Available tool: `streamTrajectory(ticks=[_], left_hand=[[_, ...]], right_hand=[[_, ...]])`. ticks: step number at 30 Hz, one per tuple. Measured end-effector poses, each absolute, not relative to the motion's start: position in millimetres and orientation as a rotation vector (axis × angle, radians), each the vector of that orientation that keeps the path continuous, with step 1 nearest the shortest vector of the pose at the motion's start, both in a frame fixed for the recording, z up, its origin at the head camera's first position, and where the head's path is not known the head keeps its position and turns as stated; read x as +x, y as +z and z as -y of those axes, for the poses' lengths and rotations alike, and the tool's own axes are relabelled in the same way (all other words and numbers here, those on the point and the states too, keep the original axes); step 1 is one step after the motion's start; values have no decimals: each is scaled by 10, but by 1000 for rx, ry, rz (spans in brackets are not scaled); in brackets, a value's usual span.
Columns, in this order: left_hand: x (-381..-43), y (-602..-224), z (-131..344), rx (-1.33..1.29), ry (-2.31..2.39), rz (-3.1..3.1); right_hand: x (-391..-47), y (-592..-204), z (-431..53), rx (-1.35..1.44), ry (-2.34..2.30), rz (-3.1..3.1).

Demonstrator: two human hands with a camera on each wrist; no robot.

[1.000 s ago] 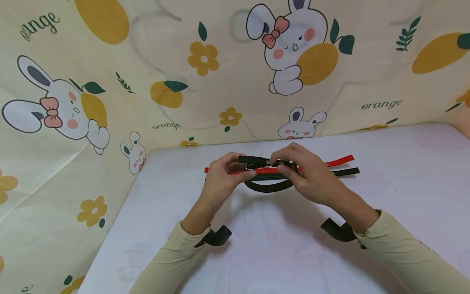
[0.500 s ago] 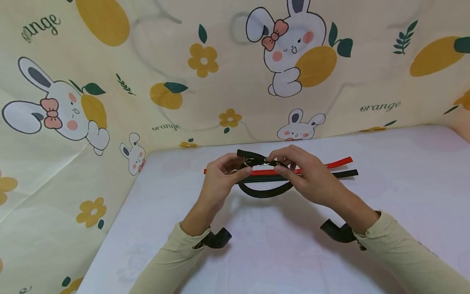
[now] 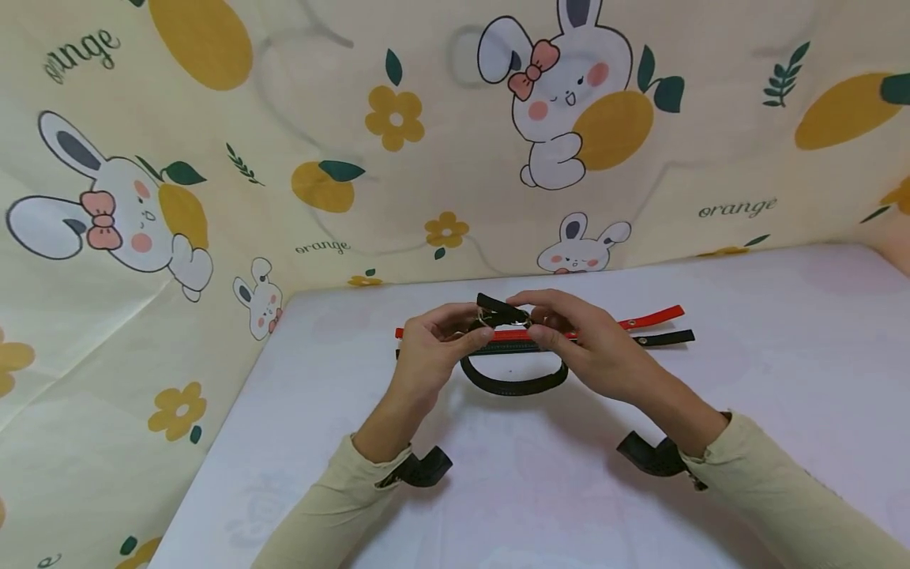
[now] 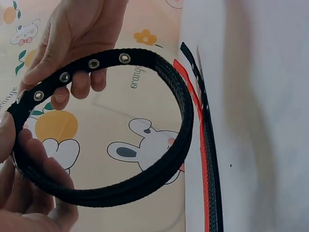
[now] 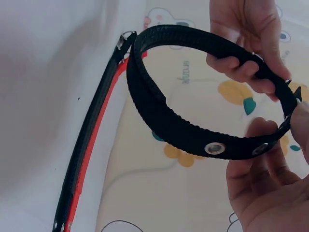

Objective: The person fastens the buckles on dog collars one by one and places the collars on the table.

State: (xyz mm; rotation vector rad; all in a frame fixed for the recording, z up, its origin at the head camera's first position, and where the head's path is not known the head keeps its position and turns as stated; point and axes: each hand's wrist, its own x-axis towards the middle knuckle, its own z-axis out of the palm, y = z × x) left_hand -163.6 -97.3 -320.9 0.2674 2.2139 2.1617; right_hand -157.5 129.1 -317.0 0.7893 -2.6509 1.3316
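Observation:
Both hands hold a black collar (image 3: 513,388) bent into a closed loop above the table. It has metal-ringed eyelets and a metal buckle (image 3: 486,317). My left hand (image 3: 430,348) pinches the loop at the buckle side, thumb in front and fingers behind. On the other side, my right hand (image 3: 593,348) grips the eyelet strap between thumb and fingers. The strap's free end (image 3: 492,303) sticks up past the buckle towards the left hand. In the left wrist view the collar (image 4: 188,116) shows several eyelets; fingers partly cover the buckle there.
Behind the held loop, a red collar (image 3: 650,318) and a second black collar (image 3: 668,338) lie side by side across the white table (image 3: 526,490). A cloth (image 3: 441,142) printed with rabbits and oranges rises at the back and left.
The lower part of the loop has come down a little. The strap's free end has shifted right and tilted more, and the right hand's fingers have moved slightly left along the strap.

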Motion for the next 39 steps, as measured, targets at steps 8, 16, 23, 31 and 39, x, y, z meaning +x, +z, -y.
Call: streamTrajectory(ticks=[8, 16, 23, 31, 39], left_hand=[[-1628, -3234, 965, 256, 2152, -2208], [-1619, -3223, 966, 278, 2142, -2215], [-1596, -3212, 950, 303, 2112, -2199], [-1603, -3220, 948, 312, 2099, -2205], [-1611, -3246, 938, 293, 2118, -2164]], right_hand=[[-1572, -3168, -1292, 781, 1386, 2667], [-1547, -3152, -1271, 681, 1417, 2621], [-1513, -3155, -1238, 612, 1454, 2595], [-1476, -3178, -1212, 641, 1467, 2567], [-1474, -3165, -1201, 609, 1436, 2527]])
